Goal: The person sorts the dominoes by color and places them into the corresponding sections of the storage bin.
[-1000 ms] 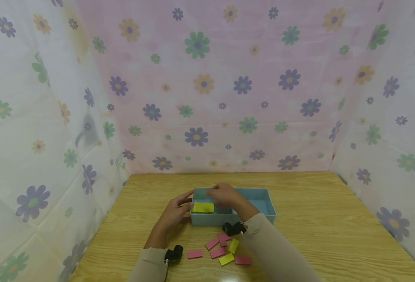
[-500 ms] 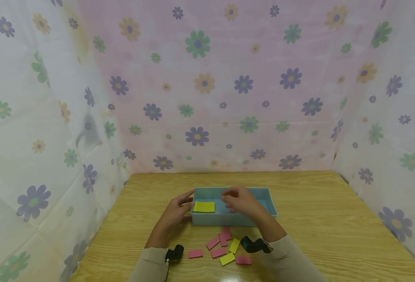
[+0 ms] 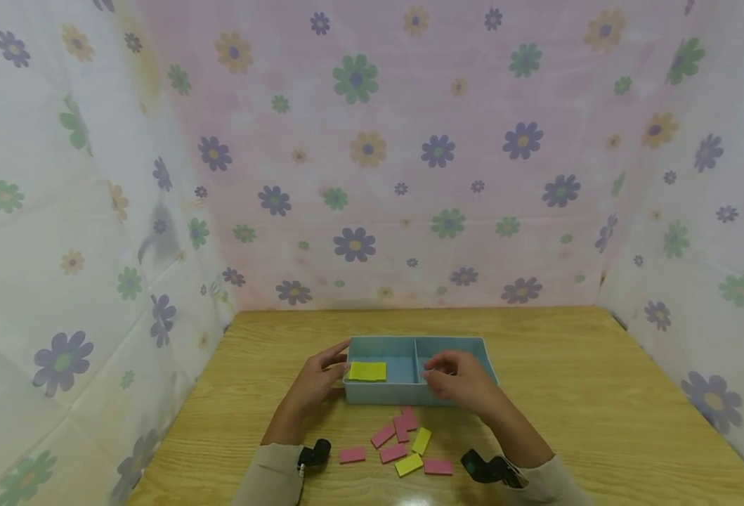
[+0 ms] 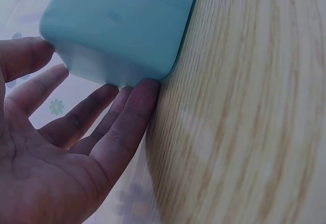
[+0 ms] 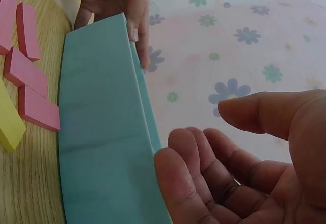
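Note:
A light blue box (image 3: pixel 384 394) with one divider stands on the table, yellow blocks (image 3: pixel 367 371) lying flat in the near left of its left compartment. My left hand (image 3: pixel 312 379) rests on the box's left end; in the left wrist view its fingertips touch the end wall (image 4: pixel 109 68) and the thumb is at the rim. My right hand (image 3: pixel 463 379) hovers over the right compartment, fingers loosely bent, thumb apart from them. In the right wrist view that hand (image 5: pixel 244 168) holds nothing, its fingertips close to the box's rim.
In front of the box lie several pink blocks (image 3: pixel 393 453) and two yellow blocks (image 3: pixel 408 464), loosely scattered. The wooden table (image 3: pixel 574 422) runs back to a flowered cloth (image 3: pixel 397 211) that hangs behind and along both sides.
My right hand has moved from the left compartment rightward and nearer to me, over the right compartment, uncovering the divider. The left hand has stayed at the box's left end.

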A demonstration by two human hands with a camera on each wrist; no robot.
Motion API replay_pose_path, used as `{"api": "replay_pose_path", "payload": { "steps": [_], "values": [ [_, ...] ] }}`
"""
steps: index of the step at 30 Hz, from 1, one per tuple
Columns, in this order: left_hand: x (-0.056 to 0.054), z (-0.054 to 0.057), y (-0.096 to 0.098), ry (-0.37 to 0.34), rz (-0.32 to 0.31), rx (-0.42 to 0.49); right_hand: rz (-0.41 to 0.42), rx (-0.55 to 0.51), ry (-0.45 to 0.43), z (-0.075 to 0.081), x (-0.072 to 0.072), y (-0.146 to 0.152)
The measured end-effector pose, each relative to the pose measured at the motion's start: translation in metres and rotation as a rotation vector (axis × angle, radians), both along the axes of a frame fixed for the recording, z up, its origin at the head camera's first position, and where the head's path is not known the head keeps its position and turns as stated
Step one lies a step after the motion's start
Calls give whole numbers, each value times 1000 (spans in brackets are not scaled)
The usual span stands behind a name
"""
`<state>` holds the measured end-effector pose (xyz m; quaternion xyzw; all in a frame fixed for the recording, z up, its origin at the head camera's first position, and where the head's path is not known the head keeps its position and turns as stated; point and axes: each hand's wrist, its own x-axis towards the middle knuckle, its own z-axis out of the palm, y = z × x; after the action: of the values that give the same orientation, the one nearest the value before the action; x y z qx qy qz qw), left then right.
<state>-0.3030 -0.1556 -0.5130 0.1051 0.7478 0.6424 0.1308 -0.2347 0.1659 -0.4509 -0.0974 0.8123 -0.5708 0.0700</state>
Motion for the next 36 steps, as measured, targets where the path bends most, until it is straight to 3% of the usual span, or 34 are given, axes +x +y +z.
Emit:
{"api": "replay_pose_path", "payload": {
  "steps": [9,19,27,36],
  "values": [
    [-3,-2,2,-8,-1,17,113,77,-12,-3,7,17],
    [-2,-4,1,-10,4,0,178,150,-111,-17,10,21],
    [-2,0,2,-2,8,3,170,275,-100,-22,11,16],
    [-1,0,0,6,-10,10,138,313,-95,-34,14,8]
  ]
}}
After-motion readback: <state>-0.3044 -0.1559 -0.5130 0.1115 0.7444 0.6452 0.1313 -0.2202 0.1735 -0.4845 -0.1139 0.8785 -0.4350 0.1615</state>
